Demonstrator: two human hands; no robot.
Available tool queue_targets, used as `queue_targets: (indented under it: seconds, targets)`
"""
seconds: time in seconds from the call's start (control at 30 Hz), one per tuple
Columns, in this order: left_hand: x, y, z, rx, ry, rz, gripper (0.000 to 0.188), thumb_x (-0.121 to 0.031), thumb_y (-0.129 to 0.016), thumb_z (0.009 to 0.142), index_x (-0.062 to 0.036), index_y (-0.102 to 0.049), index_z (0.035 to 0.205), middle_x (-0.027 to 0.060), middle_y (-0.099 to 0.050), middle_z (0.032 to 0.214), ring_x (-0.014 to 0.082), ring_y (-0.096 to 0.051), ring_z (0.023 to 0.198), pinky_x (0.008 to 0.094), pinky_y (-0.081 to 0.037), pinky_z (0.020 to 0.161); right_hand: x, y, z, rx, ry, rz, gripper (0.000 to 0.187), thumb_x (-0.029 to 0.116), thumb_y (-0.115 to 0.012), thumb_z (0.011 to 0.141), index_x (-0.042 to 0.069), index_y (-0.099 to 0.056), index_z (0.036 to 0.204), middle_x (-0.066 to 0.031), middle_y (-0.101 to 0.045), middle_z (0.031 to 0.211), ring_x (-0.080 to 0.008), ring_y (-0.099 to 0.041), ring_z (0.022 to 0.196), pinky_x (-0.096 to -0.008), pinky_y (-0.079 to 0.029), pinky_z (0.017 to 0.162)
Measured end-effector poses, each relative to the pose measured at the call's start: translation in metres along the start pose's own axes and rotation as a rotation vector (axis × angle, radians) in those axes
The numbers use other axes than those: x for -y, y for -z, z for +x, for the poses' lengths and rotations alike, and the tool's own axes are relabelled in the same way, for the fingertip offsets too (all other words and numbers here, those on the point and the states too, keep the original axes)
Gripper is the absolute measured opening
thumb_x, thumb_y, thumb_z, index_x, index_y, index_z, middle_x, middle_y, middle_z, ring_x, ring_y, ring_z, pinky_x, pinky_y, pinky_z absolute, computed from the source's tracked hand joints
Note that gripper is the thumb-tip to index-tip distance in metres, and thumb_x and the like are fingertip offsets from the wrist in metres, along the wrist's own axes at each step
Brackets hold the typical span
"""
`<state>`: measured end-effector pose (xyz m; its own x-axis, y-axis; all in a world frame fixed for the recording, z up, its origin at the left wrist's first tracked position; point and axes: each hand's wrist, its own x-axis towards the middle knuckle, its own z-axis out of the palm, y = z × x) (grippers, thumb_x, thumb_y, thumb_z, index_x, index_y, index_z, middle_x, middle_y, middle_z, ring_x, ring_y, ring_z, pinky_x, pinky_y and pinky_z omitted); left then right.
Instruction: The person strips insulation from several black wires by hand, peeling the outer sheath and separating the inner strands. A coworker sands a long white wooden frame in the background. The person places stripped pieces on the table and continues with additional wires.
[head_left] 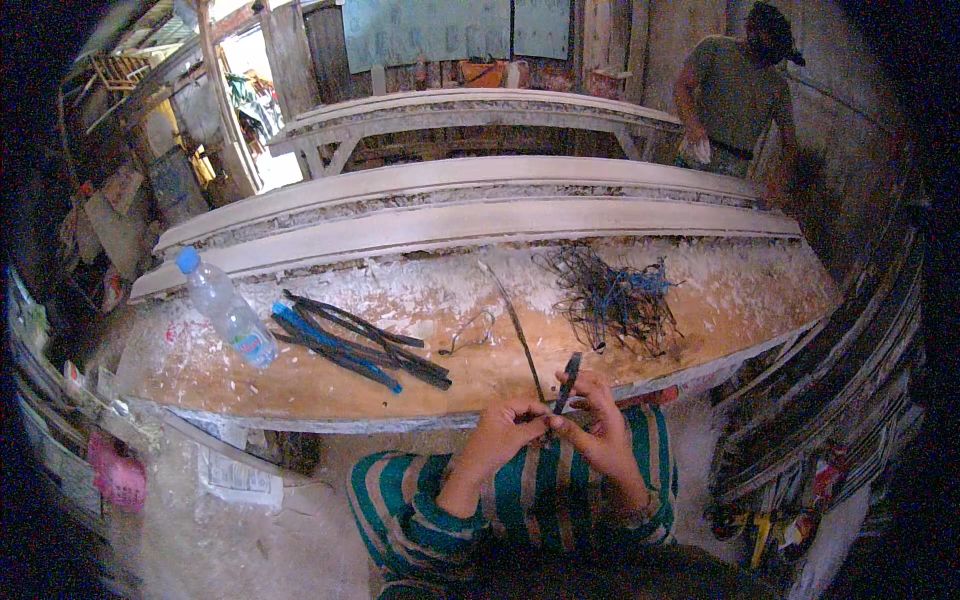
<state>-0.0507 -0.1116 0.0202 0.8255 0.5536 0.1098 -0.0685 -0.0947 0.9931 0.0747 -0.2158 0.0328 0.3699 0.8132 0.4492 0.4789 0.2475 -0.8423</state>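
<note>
My left hand [507,437] is closed at the near edge of the bench, its thumb and fingers pinching the lower end of a long dark cord [519,328]. From there the cord runs away from me over the bench top. Close beside it, my right hand [600,432] is closed round a narrow black object [568,381] that points up; its kind cannot be made out. Both hands' fingertips meet. To the left lies a bundle of black and blue strips [350,345]. A tangled heap of black and blue cords [620,300] sits to the right.
A clear plastic bottle [228,308] with a blue cap lies on the bench [470,385] at left. White shavings are scattered about. Long pale boards [480,222] stretch across the far side. Another person [740,100] stands at the far right. A pink item [117,470] is low at left.
</note>
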Motion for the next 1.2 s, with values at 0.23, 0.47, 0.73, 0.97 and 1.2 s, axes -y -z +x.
queue_targets:
  seconds: [0.23,0.47,0.73,0.97,1.2]
  targets:
    - [-0.007,-0.004,-0.002,0.126,0.104,-0.021,0.014,-0.016,-0.063,0.079,-0.0013,-0.062,0.08,-0.0015,-0.058,0.067,0.0054,-0.051,0.059,0.0212,-0.042,0.054,-0.002,0.03,0.012,-0.135,-0.096,0.045,0.041,0.021,-0.057,0.082,0.007,-0.048,0.119,-0.007,-0.046,0.112,-0.019,-0.043,0.106,-0.0282,-0.036,0.086]
    - [-0.003,-0.003,-0.003,0.13,0.058,-0.079,0.016,-0.017,-0.064,0.079,-0.0012,-0.062,0.08,-0.0011,-0.057,0.066,0.0062,-0.052,0.058,0.0201,-0.042,0.052,-0.004,0.037,0.019,-0.18,0.103,-0.358,0.03,0.018,-0.058,0.08,0.006,-0.056,0.108,-0.0105,-0.045,0.113,-0.0237,-0.041,0.11,-0.0329,-0.032,0.092]
    - [0.007,-0.006,0.002,-0.185,0.155,-0.335,0.014,-0.014,-0.061,0.081,-0.0009,-0.063,0.084,0.0013,-0.059,0.067,0.0077,-0.053,0.056,0.0205,-0.045,0.051,0.003,0.021,0.005,0.093,0.106,-0.166,0.028,0.005,-0.064,0.07,0.007,-0.062,0.098,-0.0103,-0.053,0.099,-0.0242,-0.051,0.095,-0.0327,-0.041,0.083]
    - [0.01,-0.005,0.002,-0.245,0.199,-0.455,0.014,-0.013,-0.062,0.079,-0.0003,-0.063,0.085,0.0033,-0.061,0.07,0.0092,-0.055,0.058,0.0215,-0.047,0.052,0.008,-0.005,0.002,0.103,0.194,-0.295,0.028,0.002,-0.066,0.063,0.009,-0.065,0.09,-0.0075,-0.054,0.085,-0.0229,-0.053,0.086,-0.0302,-0.043,0.071]
    - [0.009,-0.005,0.003,-0.245,0.162,-0.5,0.014,-0.012,-0.063,0.079,0.0004,-0.062,0.087,0.0051,-0.062,0.073,0.0106,-0.058,0.061,0.0218,-0.048,0.055,0.003,-0.014,-0.002,-0.038,0.182,-0.31,0.02,0.004,-0.065,0.066,0.01,-0.063,0.085,-0.008,-0.059,0.087,-0.0272,-0.055,0.083,-0.0364,-0.046,0.072]
